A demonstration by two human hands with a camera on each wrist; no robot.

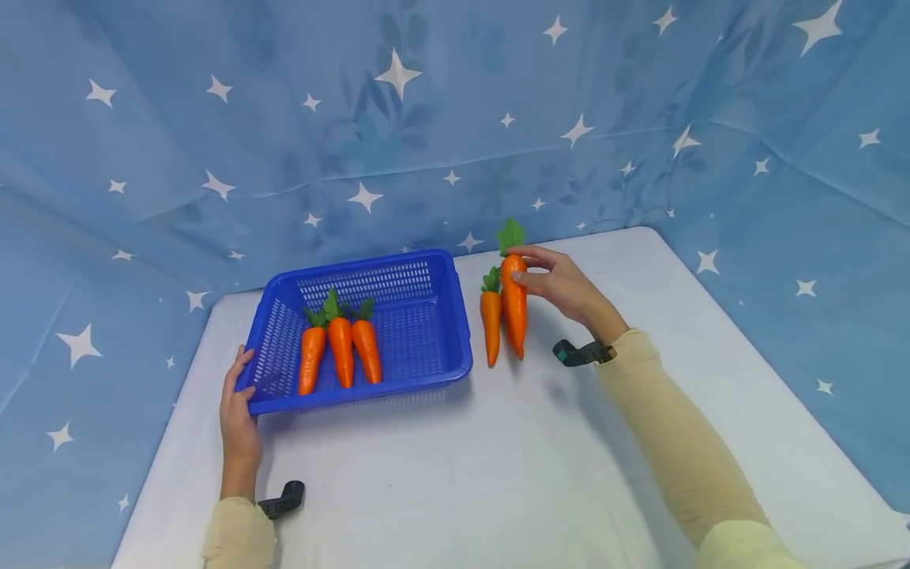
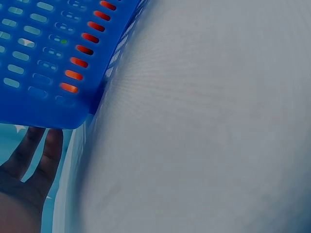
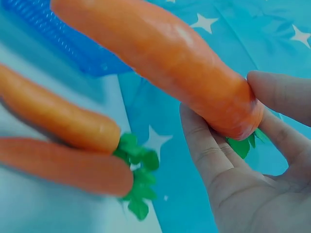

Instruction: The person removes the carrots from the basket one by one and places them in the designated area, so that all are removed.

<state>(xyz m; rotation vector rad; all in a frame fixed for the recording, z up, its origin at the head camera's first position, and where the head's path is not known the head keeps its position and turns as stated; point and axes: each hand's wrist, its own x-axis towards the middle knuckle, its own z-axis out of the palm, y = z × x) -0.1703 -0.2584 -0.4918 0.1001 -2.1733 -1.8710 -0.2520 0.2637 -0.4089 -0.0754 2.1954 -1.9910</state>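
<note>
Orange toy carrots with green leafy tops are in view. My right hand (image 1: 562, 288) pinches one large carrot (image 3: 165, 53) near its leafy end, thumb on one side and fingers on the other. Under and beside it, two more carrots lie on the table: a paler orange carrot (image 3: 68, 116) and a redder carrot (image 3: 63, 167). In the head view the held one partly covers its neighbour. The fingers of my left hand (image 1: 238, 419) look straight and touch the left rim of a blue plastic basket (image 1: 458, 316). Three carrots (image 1: 341, 352) lie side by side inside it.
A white cloth covers the table (image 1: 426, 490). Its far edge meets a blue curtain (image 1: 441, 118) patterned with white stars, which also hangs at both sides. The basket stands left of the loose carrots, with a narrow gap between.
</note>
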